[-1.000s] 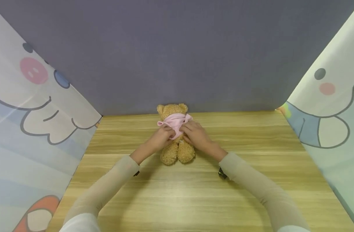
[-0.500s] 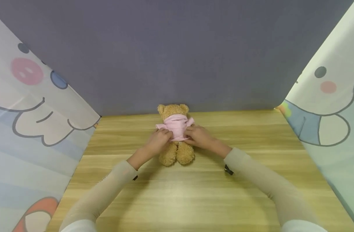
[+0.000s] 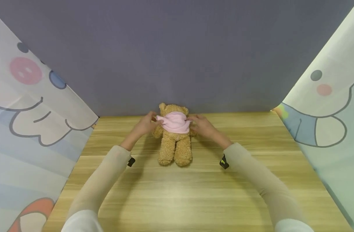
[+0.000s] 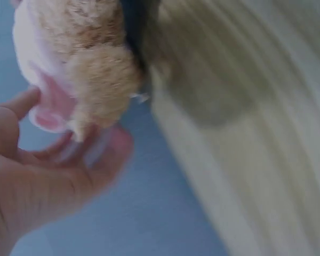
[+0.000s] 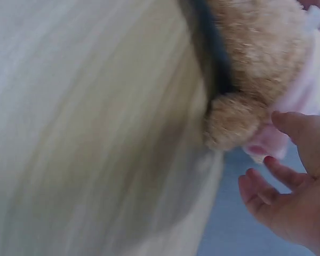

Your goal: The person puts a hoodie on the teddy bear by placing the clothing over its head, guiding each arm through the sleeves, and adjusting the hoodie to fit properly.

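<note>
A light-brown teddy bear [image 3: 175, 149] lies on the table, its head towards the grey backdrop and its legs towards me. It wears a small pink shirt [image 3: 176, 124], whose lower edge sits at the bear's middle. My left hand [image 3: 146, 124] is at the shirt's left sleeve; in the left wrist view its thumb touches the pink cloth [image 4: 49, 104], with the other fingers loosely bent and blurred. On the other side my right hand [image 3: 204, 126] reaches the right sleeve. The right wrist view shows its thumb at the cloth and its fingers [image 5: 256, 192] spread apart.
The wood-grain table [image 3: 174, 196] extends in front of and beside the bear. A grey backdrop [image 3: 177, 58] stands right behind the bear's head. Cartoon-printed curtains [image 3: 29, 106] flank the table on both sides.
Both hands have moved from the shirt's lower edge up and outward to the two sleeves. The lower edge has shifted up from the half-second-earlier frame, and the bear's legs show more.
</note>
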A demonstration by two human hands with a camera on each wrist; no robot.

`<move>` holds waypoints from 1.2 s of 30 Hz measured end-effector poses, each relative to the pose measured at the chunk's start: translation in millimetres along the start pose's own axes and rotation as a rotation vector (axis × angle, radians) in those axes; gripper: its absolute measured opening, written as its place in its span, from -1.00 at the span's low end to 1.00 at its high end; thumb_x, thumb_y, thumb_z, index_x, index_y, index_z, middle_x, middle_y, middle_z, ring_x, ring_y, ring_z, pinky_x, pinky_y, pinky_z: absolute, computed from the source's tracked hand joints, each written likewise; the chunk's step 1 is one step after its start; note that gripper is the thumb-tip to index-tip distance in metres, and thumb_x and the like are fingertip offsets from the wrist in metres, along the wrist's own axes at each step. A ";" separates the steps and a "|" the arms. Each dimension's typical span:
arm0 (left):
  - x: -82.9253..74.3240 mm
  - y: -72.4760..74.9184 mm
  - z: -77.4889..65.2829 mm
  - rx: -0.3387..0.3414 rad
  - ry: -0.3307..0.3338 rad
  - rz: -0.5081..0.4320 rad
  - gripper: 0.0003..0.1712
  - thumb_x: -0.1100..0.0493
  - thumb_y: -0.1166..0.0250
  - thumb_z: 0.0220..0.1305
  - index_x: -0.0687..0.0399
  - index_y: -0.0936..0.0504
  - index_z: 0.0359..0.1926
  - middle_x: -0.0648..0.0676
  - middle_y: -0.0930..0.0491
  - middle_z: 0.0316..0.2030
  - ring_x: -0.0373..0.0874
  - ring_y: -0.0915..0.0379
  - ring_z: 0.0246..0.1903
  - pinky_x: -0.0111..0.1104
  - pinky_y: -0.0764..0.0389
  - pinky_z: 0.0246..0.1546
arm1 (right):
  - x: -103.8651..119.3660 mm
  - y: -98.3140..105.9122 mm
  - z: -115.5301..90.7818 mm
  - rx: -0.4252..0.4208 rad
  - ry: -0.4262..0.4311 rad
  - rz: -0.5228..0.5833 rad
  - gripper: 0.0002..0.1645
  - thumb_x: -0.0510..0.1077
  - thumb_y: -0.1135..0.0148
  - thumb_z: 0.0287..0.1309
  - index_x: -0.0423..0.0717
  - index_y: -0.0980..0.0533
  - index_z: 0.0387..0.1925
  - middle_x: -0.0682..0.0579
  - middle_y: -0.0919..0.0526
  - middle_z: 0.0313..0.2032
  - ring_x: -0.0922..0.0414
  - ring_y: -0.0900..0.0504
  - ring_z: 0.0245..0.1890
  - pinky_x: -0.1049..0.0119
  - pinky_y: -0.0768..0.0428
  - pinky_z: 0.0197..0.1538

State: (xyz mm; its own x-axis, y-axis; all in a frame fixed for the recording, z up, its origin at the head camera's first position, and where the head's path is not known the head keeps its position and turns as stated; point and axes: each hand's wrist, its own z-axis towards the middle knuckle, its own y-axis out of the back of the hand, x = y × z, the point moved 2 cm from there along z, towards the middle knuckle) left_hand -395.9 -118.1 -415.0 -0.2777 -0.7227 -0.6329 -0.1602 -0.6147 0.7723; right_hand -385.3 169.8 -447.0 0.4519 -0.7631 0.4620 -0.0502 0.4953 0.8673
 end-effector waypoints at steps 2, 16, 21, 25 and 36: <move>8.0 -2.2 5.0 0.052 0.000 -0.103 -0.56 0.01 -0.25 0.47 0.35 -0.49 0.03 0.34 -0.58 -0.12 0.17 -0.52 -0.26 -0.14 -0.60 -0.30 | -4.2 -6.1 3.5 -0.034 0.044 -0.083 -0.62 -0.12 -0.23 0.42 -0.06 -0.54 0.21 -0.23 -0.55 0.22 -0.20 -0.57 0.15 -0.10 -0.60 0.15; 7.1 -21.5 -15.6 -0.169 -0.147 0.075 -0.73 0.16 -0.35 0.39 0.19 -0.42 -0.24 0.11 -0.42 -0.45 -0.11 -0.25 -0.52 -0.30 -0.33 -0.50 | 0.4 -4.9 -12.6 -0.213 0.109 -0.218 -0.68 -0.23 -0.25 0.35 -0.26 -0.57 0.09 -0.28 -0.58 0.04 -0.25 -0.56 0.04 -0.13 -0.57 0.11; -3.2 -27.4 -24.3 -0.230 -0.459 0.336 -0.75 0.22 -0.44 0.28 0.21 -0.55 -0.14 0.16 -0.54 -0.20 0.01 -0.46 -0.25 -0.17 -0.56 -0.23 | 45.4 -5.3 -21.9 -0.209 0.245 -0.193 -0.69 -0.18 -0.30 0.30 -0.23 -0.54 0.01 -0.11 -0.58 -0.05 -0.07 -0.54 -0.02 0.03 -0.53 0.16; -2.3 -33.1 -14.3 -0.211 -0.530 0.408 -0.64 0.27 -0.38 0.34 0.27 -0.59 0.11 0.20 -0.57 0.07 0.12 -0.49 0.05 -0.11 -0.54 0.14 | 69.6 -17.7 -21.4 -0.163 0.240 -0.277 -0.55 0.03 -0.32 0.34 -0.11 -0.50 0.12 -0.05 -0.52 0.03 -0.02 -0.48 0.05 0.06 -0.51 0.16; 23.5 -37.0 -8.0 -0.134 -0.635 0.406 -0.84 0.40 -0.28 0.35 0.32 -0.65 -0.07 0.23 -0.59 -0.05 0.12 -0.57 -0.14 -0.12 -0.61 -0.07 | 85.0 -51.7 -7.0 -0.173 0.113 -0.568 -0.65 0.01 -0.33 0.27 0.03 -0.50 0.02 0.06 -0.57 -0.11 0.04 -0.54 -0.13 0.11 -0.49 -0.09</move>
State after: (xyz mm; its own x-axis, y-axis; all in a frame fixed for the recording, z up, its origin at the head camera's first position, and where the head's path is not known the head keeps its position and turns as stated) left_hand -388.9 -114.9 -458.9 -0.7877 -0.6049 -0.1168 0.1757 -0.4022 0.8985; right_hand -338.1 82.3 -453.8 0.4574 -0.8841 -0.0955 0.3684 0.0906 0.9252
